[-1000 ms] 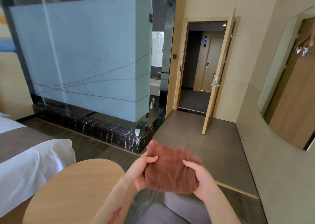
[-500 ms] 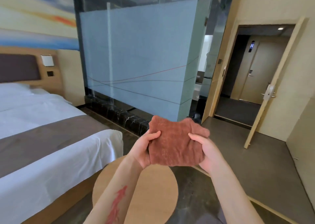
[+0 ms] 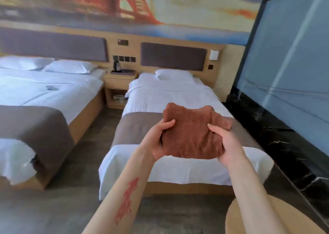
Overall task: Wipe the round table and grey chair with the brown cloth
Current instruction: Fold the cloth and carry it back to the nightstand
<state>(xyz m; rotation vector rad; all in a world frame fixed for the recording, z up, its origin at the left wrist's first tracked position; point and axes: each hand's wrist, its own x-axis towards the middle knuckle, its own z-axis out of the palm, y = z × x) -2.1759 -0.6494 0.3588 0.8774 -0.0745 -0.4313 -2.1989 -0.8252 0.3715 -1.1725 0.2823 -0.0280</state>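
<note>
The folded brown cloth is held up in front of me at chest height, between both hands. My left hand grips its left edge with the thumb on top. My right hand grips its right edge the same way. The round wooden table shows only as a curved edge at the bottom right, partly hidden by my right forearm. The grey chair is out of view.
Two beds with white sheets and brown runners stand ahead, one straight in front, one at the left. A wooden nightstand sits between them. A frosted glass partition on a black marble base runs along the right.
My view has swung to the left, from the doorway and glass wall to the beds. The table has slid to the bottom right. Both hands still hold the cloth the same way.
</note>
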